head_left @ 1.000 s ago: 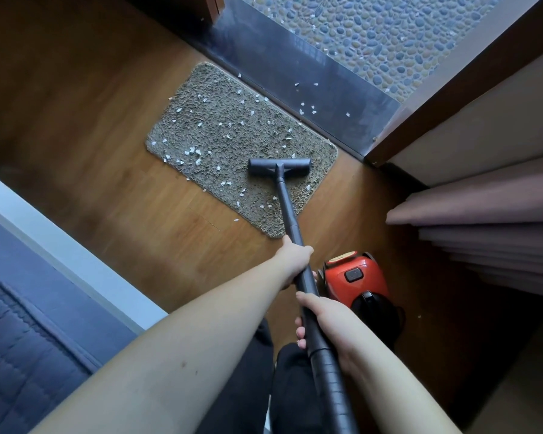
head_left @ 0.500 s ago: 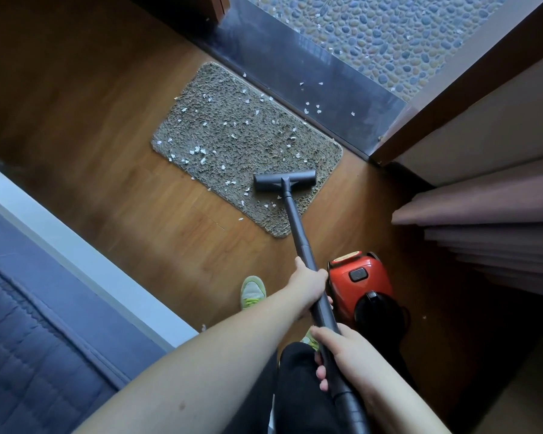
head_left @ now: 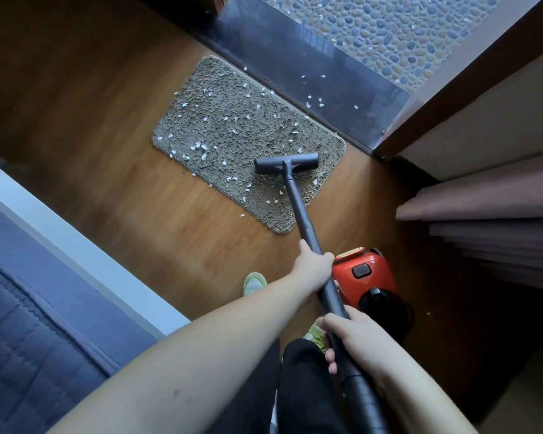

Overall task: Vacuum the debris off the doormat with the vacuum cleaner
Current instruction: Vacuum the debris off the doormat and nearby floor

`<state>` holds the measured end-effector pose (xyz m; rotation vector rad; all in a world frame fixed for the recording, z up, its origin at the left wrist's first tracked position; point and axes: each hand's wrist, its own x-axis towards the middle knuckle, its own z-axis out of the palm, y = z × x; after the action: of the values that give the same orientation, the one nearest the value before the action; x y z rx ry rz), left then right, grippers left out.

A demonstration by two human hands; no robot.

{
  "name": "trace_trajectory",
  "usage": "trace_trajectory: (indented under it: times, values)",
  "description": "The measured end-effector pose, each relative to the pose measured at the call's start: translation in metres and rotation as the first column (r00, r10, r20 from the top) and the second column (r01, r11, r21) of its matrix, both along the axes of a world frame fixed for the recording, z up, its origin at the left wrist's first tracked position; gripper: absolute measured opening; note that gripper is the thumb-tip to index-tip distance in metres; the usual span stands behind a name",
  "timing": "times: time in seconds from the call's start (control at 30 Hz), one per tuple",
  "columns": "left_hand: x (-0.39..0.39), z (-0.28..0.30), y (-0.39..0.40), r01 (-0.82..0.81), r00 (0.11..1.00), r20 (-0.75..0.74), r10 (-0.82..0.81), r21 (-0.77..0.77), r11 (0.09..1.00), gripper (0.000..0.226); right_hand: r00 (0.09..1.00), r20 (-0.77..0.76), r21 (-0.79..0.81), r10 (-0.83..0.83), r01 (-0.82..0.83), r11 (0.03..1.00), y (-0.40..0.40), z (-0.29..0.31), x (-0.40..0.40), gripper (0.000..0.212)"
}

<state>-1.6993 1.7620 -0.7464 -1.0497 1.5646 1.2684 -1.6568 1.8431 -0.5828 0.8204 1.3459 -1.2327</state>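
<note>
A shaggy grey-brown doormat [head_left: 232, 136] lies on the wooden floor by the door sill, strewn with small white scraps of debris [head_left: 201, 148]. The black T-shaped nozzle [head_left: 286, 163] of the vacuum cleaner rests on the mat's near right part. Its dark wand [head_left: 298, 208] runs back toward me. My left hand [head_left: 312, 266] grips the wand partway down. My right hand [head_left: 358, 339] holds it lower, where the ribbed hose begins. The red vacuum body [head_left: 367, 277] sits on the floor just right of my hands.
A dark stone sill [head_left: 311, 67] with more white scraps borders a pebbled surface [head_left: 389, 32]. A door frame [head_left: 452, 89] and pink folded curtain [head_left: 499, 220] stand to the right. A blue bed with a white edge [head_left: 60, 239] fills the left. My green shoe [head_left: 254, 281] shows below.
The nozzle has been drawn back toward me across the mat. My hands and the wand came nearer, and my green shoe has come into view.
</note>
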Motion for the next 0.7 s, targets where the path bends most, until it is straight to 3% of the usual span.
trace_trajectory:
  times: [0.07,0.2,0.27,0.6,0.7]
  values:
    - [-0.017,-0.015,-0.005,0.018,1.000,-0.007,-0.018,-0.040,0.999,0.081,0.999,0.000,-0.008,-0.052,0.052,0.999,-0.009,-0.007,-0.014,0.007]
    - [-0.063,0.033,-0.026,-0.093,0.994,-0.044,0.095,0.060,0.994,0.040,0.979,0.051,-0.032,-0.196,0.198,0.980,-0.028,-0.020,-0.047,0.007]
    - [-0.075,0.036,-0.032,-0.080,0.996,-0.040,0.083,0.059,0.995,0.035,0.967,0.070,-0.043,-0.245,0.248,0.968,-0.035,-0.025,-0.057,0.007]
    - [-0.055,0.024,-0.025,-0.114,0.993,-0.004,0.115,0.076,0.991,0.054,0.971,0.069,-0.024,-0.228,0.230,0.973,-0.025,-0.025,-0.036,0.007]
    - [-0.034,0.023,-0.017,-0.122,0.992,0.019,0.121,0.070,0.990,0.071,0.980,0.052,-0.022,-0.190,0.191,0.981,-0.016,-0.018,-0.020,0.007]
